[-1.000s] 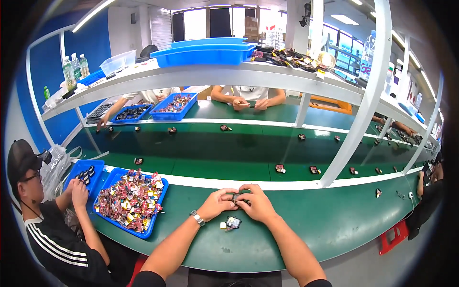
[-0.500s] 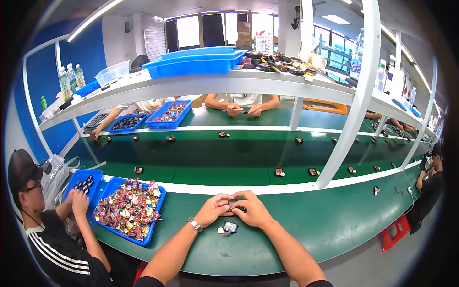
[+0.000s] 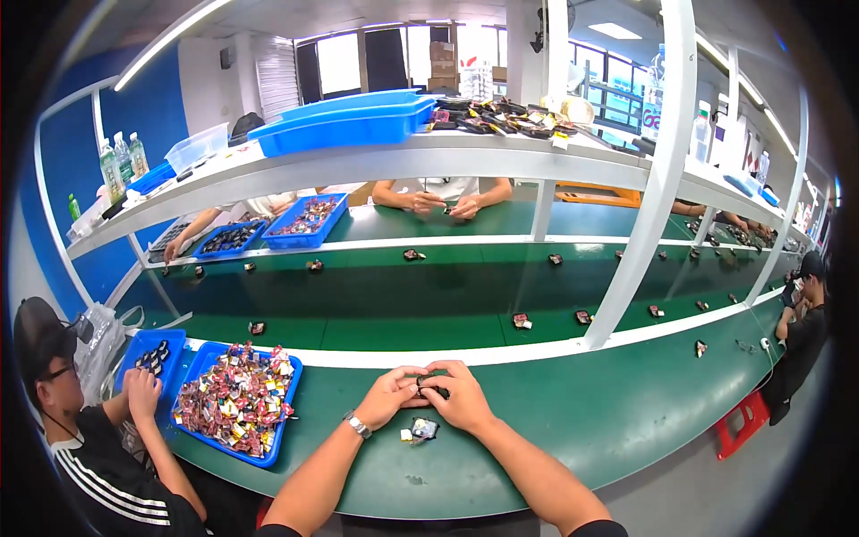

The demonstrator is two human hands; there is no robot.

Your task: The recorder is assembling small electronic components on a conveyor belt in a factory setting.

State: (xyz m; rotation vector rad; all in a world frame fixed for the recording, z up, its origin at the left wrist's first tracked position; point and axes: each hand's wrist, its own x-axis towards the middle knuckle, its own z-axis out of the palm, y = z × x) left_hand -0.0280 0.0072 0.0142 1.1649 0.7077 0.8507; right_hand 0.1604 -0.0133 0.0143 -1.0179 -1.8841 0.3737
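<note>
1. The left hand (image 3: 385,403) and the right hand (image 3: 461,400) meet at the fingertips, both pinched closed around a small black part (image 3: 437,391); how firmly each one presses, I cannot tell.
2. That part sits between the thumbs and fingers, over the green table (image 3: 555,430) near the white rail (image 3: 501,355). Being small and mostly covered, it could slip if the pinch loosens or the two hands push unevenly.
3. Just below the hands, a small assembly (image 3: 424,429) with a pale tab lies on the table, apart from the fingers. A lowered wrist or a dropped part could knock it.
4. Farther left, a blue tray (image 3: 266,461) is heaped with red, white and yellow pieces (image 3: 237,398); a bumped rim could spill some.
</note>
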